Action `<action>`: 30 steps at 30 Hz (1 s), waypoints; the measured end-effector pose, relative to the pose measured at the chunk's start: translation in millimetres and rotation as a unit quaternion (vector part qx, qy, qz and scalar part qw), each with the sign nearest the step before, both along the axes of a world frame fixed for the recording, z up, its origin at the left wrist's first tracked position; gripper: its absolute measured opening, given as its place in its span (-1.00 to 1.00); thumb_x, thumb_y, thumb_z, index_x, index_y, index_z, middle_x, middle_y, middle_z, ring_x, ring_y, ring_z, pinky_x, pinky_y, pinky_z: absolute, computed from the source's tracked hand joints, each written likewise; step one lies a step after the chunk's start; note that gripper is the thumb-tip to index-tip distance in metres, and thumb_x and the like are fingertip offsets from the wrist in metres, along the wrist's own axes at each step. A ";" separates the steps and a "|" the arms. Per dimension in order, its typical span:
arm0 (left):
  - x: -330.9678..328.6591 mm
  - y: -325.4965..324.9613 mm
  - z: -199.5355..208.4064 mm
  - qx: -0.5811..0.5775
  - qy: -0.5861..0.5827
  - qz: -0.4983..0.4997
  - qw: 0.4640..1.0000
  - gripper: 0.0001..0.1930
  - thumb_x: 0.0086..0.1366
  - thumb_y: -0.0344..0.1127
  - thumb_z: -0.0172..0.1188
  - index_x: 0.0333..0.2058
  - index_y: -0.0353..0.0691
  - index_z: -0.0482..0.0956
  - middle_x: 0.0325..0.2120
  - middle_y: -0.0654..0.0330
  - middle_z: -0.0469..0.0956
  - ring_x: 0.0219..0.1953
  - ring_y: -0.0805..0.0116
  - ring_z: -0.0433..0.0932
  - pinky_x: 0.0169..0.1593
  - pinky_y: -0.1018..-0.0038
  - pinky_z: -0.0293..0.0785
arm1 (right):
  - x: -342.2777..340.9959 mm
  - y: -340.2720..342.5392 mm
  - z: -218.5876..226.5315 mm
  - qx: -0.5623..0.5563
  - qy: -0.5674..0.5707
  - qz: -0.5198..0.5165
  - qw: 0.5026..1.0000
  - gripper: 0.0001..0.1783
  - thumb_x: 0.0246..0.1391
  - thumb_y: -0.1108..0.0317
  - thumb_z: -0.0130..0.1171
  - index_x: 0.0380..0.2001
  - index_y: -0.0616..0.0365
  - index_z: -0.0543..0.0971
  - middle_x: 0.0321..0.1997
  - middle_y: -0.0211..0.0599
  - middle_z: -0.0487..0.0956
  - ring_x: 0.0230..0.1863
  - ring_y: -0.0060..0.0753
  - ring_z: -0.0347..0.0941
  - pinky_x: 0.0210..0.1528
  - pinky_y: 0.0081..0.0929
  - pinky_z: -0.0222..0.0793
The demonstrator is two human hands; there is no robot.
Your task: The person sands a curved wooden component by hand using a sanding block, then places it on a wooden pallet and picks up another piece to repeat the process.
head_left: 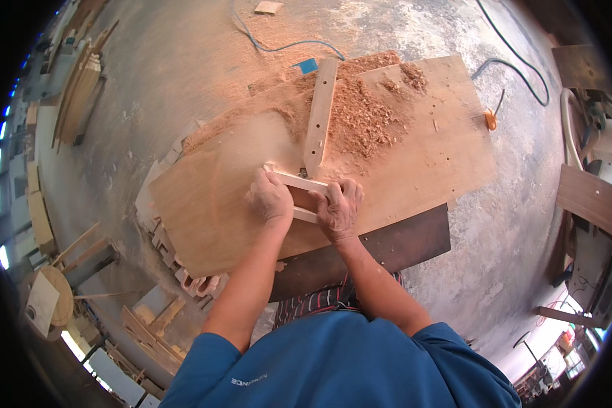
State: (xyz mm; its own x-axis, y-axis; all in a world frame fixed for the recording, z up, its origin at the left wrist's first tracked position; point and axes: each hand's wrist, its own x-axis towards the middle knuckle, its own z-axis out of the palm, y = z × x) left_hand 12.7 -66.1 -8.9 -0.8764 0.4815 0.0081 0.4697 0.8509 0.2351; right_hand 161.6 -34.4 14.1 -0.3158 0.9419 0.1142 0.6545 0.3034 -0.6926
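Observation:
My left hand (272, 196) and my right hand (341, 207) grip a short wooden piece (304, 198) from either end. It has two pale strips along its long sides and a darker brown middle. My fingers wrap over its ends, partly hiding it. The piece lies on a plywood tabletop (217, 197), its far strip close to a small dark cutter (304, 173) in the board. Just beyond the cutter is the pointed end of a pale wooden bar (321, 112) with several holes, pointing away from me.
Heaped wood shavings (367, 122) cover the tabletop's far side. A dark panel (408, 238) juts out below its near edge. An orange-handled tool (490, 120) sits at the right edge. Cables (523, 66) run over the floor. Stacked boards (78, 95) stand at left.

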 end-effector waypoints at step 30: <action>6.8 21.2 9.1 -0.051 0.023 0.019 0.998 -0.68 0.52 -0.13 -0.12 -0.28 -0.21 0.49 -0.41 0.02 0.64 -0.18 -0.05 0.57 0.01 0.02 0.30 | 30.2 -9.5 27.0 -0.381 -0.077 0.030 0.921 -0.52 0.41 0.00 0.02 -0.36 0.23 0.58 -0.46 0.17 0.61 -0.31 0.34 0.58 -0.26 0.13 0.43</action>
